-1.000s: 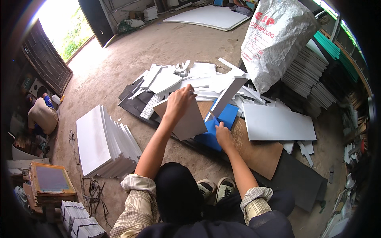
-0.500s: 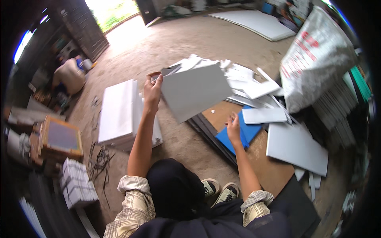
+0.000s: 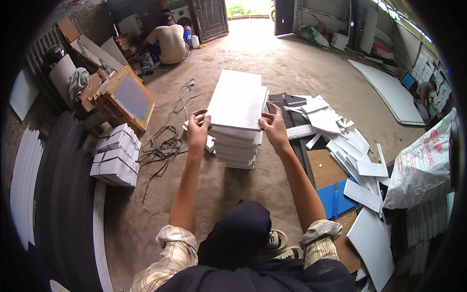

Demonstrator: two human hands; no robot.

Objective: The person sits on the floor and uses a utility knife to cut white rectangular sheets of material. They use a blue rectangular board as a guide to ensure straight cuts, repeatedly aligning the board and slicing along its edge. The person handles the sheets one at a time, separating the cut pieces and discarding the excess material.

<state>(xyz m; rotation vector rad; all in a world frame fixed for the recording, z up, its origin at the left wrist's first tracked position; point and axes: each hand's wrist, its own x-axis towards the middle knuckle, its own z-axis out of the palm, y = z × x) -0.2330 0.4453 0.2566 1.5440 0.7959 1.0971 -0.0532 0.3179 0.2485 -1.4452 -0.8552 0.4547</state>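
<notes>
A white rectangular board (image 3: 236, 100) lies on top of a stack of similar boards (image 3: 235, 152) on the floor in front of me. My left hand (image 3: 197, 130) grips its near left corner, thumb and fingers at the edge. At the near right corner my right hand (image 3: 275, 127) pinches the same board. Layers below jut out unevenly. To the right, a slim blue tool (image 3: 335, 200) lies on a blue board (image 3: 346, 195), with white offcuts (image 3: 325, 120) heaped beyond it.
Loose dark straps (image 3: 167, 143) lie left of the stack, near a strapped white bundle (image 3: 115, 155) and a wooden-framed screen (image 3: 127, 100). A white sack (image 3: 422, 163) stands at right. One person (image 3: 169, 44) crouches at the back left; another (image 3: 426, 95) sits far right.
The board my left hand held up in the air is now level on the stack, with both hands on it. My right hand has left the blue tool's side. My view has swung left.
</notes>
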